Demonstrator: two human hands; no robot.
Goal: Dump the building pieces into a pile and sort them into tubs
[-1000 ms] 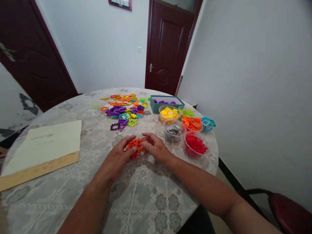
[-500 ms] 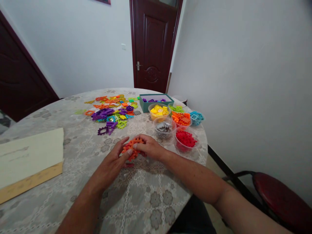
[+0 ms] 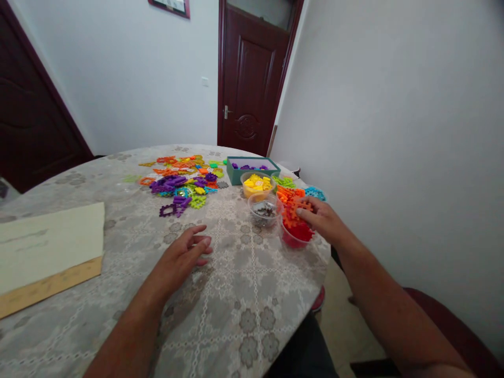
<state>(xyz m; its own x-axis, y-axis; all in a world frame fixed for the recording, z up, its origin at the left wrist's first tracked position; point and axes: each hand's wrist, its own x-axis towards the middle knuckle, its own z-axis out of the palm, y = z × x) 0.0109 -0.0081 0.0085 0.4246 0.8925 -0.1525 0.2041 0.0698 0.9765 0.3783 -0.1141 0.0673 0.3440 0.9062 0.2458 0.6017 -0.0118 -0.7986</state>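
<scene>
Two bare hands in the head view. Right hand (image 3: 323, 218): thumb and fingers pinching orange notched pieces (image 3: 293, 211); count cannot be read. Pieces located above the red bowl (image 3: 296, 244), which lies at their 6 o'clock; whether they touch it cannot be told. Heap of loose orange parts (image 3: 288, 193) just beyond, at 12 o'clock; blue parts (image 3: 315, 193) at 1 o'clock, partly behind the hand; bowl of grey parts (image 3: 260, 222) at 9 o'clock, near.

Left hand (image 3: 182, 257): fingers parted, lightly curled, over the patterned tablecloth (image 3: 232, 299); contact with cloth unclear. From this hand: mixed-colour pile (image 3: 177, 185) at 12 o'clock, pale sheet (image 3: 55, 247) at 9, green box (image 3: 235, 176) between 1 and 2.
</scene>
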